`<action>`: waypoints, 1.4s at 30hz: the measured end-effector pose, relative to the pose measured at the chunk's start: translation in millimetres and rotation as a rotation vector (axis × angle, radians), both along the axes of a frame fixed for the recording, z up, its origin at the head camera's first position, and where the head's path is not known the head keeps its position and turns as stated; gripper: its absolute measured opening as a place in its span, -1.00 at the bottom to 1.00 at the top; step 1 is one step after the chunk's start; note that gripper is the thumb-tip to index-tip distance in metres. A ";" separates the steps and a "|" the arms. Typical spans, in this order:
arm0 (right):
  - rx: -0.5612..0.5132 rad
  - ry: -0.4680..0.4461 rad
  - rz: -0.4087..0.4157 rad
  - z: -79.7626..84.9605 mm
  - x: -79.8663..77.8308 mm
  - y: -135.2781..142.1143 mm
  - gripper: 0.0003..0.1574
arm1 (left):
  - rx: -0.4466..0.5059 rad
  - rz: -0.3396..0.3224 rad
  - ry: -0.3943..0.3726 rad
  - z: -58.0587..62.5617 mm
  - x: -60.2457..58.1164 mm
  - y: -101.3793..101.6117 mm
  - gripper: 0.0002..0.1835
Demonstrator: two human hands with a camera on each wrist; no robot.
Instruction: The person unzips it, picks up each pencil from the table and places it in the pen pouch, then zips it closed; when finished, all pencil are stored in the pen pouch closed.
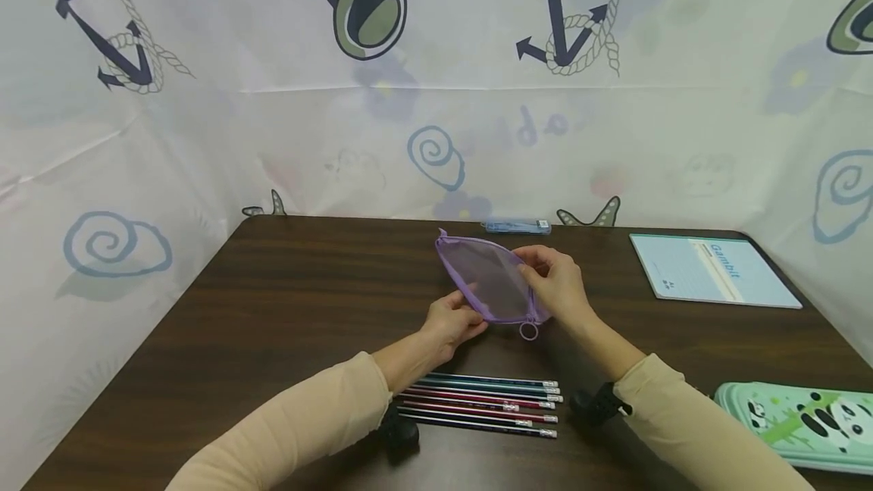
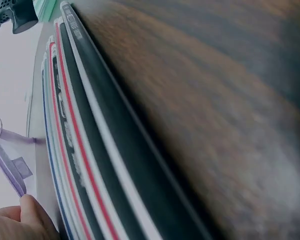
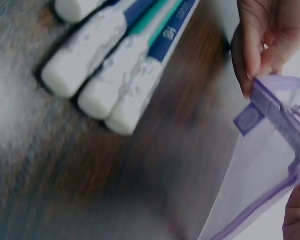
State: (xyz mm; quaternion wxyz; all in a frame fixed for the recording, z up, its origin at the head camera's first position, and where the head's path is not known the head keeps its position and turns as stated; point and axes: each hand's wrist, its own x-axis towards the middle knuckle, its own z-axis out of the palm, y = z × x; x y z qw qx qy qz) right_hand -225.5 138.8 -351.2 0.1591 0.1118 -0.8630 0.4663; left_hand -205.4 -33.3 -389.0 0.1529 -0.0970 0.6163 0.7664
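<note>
A person in beige sleeves [image 1: 307, 411] held a sheer purple zip pouch [image 1: 501, 279] above a dark brown wood-grain table [image 1: 327, 271]. The left hand [image 1: 449, 323] gripped the pouch's lower left edge, thumb and fingers close together. The right hand [image 1: 555, 283] pinched the pouch at its right side, higher up. A lilac ring [image 1: 528, 331] hung from the zip at the lower right corner, and the right wrist view showed a small square purple tag [image 3: 249, 120] projecting from one end of the zip band.

Nearer the person, below the pouch, a row of slim striped pencils with white eraser tips [image 1: 477, 411] lay side by side on the table, erasers pointing right. Beyond the pouch, a pale blue flat packet [image 1: 518, 226] lay by the far edge. To the right lay a light blue notebook lettered "Gambit" [image 1: 682, 271], and nearer the front, a mint-green case printed with pandas [image 1: 805, 423]. White cloth patterned with anchors and shells [image 1: 300, 127] hung behind the table.
</note>
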 end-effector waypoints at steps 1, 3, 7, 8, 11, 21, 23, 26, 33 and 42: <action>-0.002 0.004 -0.005 0.6 -0.2 1.2 -0.76 | -0.002 0.000 -0.004 -0.8 -0.3 -1.0 -0.35; 0.003 0.007 -0.014 0.1 -1.3 3.4 -0.75 | -0.002 -0.011 -0.003 -1.7 -1.0 -2.2 -0.37; 0.016 -0.003 -0.018 -2.1 -1.3 5.2 -0.75 | 0.008 -0.081 0.013 -1.6 -2.7 -3.5 -0.51; 0.017 -0.007 -0.018 -3.0 -1.1 5.2 -0.74 | 0.006 -0.112 0.011 -0.9 -3.1 -4.5 -0.56; 0.013 -0.022 -0.022 -4.6 0.4 5.1 -0.74 | -0.030 -0.237 -0.001 3.2 -3.2 -11.3 -0.68; 0.021 -0.023 -0.030 -4.9 5.0 12.0 -0.74 | -0.240 -0.753 0.026 19.0 -0.8 -45.5 -0.71; 0.019 -0.027 -0.026 -6.3 5.9 13.1 -0.74 | -0.254 -0.805 0.035 17.8 -0.1 -47.4 -0.71; 0.012 -0.039 -0.025 -8.0 7.0 14.1 -0.73 | -0.291 -0.853 0.067 15.5 0.3 -48.7 -0.71; 0.008 -0.030 -0.028 -9.7 7.5 17.7 -0.74 | -0.373 -0.942 0.210 11.5 0.5 -49.9 -0.72; 0.015 -0.039 -0.043 -9.7 9.6 20.7 -0.75 | -0.483 -0.996 0.394 11.1 1.1 -48.9 -0.73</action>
